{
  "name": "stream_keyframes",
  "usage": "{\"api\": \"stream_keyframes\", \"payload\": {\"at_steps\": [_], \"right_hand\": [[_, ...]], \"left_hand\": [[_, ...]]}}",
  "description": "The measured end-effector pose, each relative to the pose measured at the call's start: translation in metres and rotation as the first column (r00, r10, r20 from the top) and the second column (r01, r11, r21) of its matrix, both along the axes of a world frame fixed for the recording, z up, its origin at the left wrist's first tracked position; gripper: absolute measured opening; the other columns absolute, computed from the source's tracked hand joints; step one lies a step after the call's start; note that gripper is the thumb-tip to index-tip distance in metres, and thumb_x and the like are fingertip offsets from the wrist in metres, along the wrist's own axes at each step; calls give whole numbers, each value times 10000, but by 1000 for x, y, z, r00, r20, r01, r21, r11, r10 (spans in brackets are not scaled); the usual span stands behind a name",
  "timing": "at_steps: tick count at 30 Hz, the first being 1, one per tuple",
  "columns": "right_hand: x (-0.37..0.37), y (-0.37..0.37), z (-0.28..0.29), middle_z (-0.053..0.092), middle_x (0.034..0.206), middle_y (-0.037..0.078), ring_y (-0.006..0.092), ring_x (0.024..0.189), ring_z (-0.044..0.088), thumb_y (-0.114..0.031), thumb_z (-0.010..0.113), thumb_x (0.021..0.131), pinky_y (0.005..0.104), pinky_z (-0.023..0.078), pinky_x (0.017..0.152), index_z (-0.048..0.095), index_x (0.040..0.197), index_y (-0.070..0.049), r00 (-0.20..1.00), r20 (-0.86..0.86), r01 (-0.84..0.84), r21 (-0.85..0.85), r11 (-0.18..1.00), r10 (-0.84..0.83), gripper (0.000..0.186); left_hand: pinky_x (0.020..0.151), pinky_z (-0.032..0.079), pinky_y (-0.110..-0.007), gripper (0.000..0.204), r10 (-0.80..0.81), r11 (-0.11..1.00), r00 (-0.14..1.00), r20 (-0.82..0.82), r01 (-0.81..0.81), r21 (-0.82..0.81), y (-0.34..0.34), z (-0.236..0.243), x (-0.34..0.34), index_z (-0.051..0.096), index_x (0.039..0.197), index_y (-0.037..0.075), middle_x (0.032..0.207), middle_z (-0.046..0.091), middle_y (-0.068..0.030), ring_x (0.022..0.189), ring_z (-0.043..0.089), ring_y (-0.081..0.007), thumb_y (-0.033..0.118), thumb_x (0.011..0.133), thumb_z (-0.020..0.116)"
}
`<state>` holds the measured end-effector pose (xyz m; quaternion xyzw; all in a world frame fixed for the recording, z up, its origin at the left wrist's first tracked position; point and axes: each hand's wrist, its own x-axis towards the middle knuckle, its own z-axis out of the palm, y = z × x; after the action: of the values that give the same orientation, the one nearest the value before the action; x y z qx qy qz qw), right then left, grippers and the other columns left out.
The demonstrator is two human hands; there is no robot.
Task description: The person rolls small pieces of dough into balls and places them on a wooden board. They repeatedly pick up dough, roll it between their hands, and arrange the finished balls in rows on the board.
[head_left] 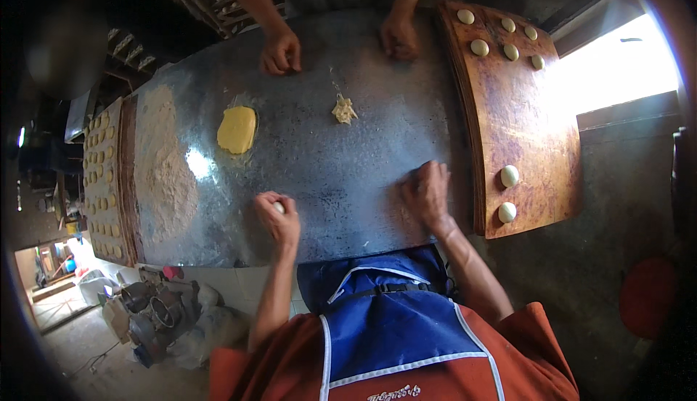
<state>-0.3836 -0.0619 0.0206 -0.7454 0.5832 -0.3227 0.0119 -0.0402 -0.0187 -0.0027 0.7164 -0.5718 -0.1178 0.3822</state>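
My left hand (pixel 280 221) is closed near the front edge of the metal-topped table (pixel 341 176), with a small pale dough ball (pixel 279 206) showing between thumb and fingers. To its right, my right hand (pixel 428 194) is curled down against the tabletop; whatever its fingers cover is hidden. Beyond my left hand lies a flat yellow slab (pixel 237 129) that looks like dough or fat. A small ragged lump of dough (pixel 344 110) sits near the middle of the table.
Across the table, a co-worker's hands (pixel 281 51) rest low over the surface. At the right, a wooden board (pixel 519 121) carries several round dough balls. Flour (pixel 170 183) is spread at the left, beside another board (pixel 129 183) with rows of pieces. Machinery (pixel 156 307) stands at lower left.
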Motion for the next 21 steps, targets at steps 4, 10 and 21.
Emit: {"api": "stream_keyframes", "payload": {"at_steps": [4,10,21], "right_hand": [[-31,41,-15,519,860,168,392,838,542,19,704,788,500,440,752,537,928,-43,962,153,-258,239,936,226,227],[-9,27,-5,491,853,175,394,792,512,0,701,800,520,442,742,511,932,-33,996,77,-43,130,991,34,233],[-46,58,-15,538,877,161,370,871,545,-117,744,836,495,428,791,546,943,-38,985,68,-171,284,943,158,239]], "left_hand": [[820,451,-479,235,-249,966,960,124,256,-44,33,11,7,475,1007,43,965,549,-158,890,564,-352,23,901,684],[855,439,-495,267,12,1000,995,104,-12,-2,20,17,-2,475,979,46,932,553,-158,910,568,-359,25,859,712],[1036,438,-538,688,-140,949,988,61,116,293,48,75,25,572,1364,45,1216,615,-181,1176,562,-396,188,759,869]]}}
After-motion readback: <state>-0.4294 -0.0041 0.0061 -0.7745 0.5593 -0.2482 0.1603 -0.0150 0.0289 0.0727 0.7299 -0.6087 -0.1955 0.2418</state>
